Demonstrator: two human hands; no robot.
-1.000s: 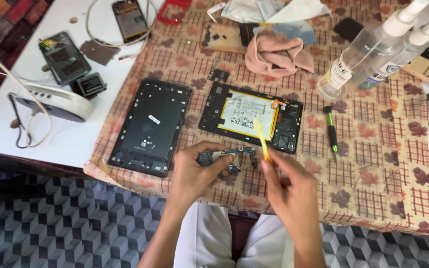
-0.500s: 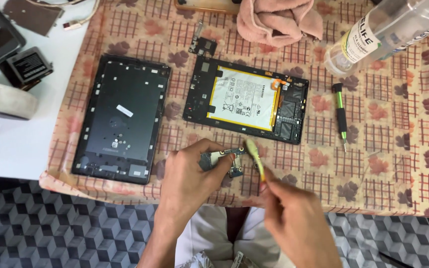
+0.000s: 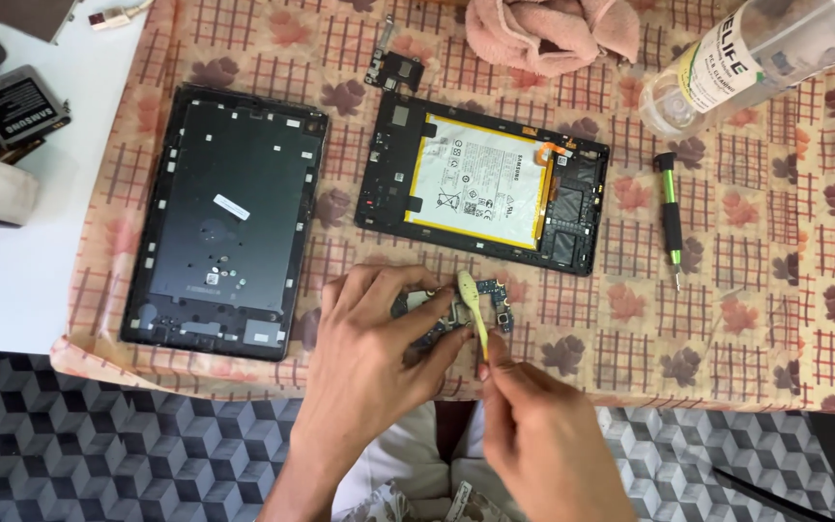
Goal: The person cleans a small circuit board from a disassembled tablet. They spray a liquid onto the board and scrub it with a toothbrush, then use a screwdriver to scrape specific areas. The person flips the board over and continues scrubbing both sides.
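My left hand (image 3: 374,353) presses a small dark circuit board (image 3: 480,307) onto the patterned cloth (image 3: 746,329) near the table's front edge. My right hand (image 3: 543,440) holds a pale yellow brush-like tool (image 3: 473,309) by its handle, with the tip on the board. Beyond my hands lies an opened tablet body (image 3: 483,184) with its white battery showing. To its left the dark tablet back cover (image 3: 224,222) lies inside up.
A green-and-black screwdriver (image 3: 671,217) lies right of the tablet body. A clear bottle (image 3: 756,58) lies at the far right, a pink rag (image 3: 548,34) at the far middle. A small black part (image 3: 395,68) and a phone battery (image 3: 14,106) are nearby.
The view has drawn closer to the table and shifted. My right hand has lowered the yellow tool onto the small board, which my left hand keeps in place.
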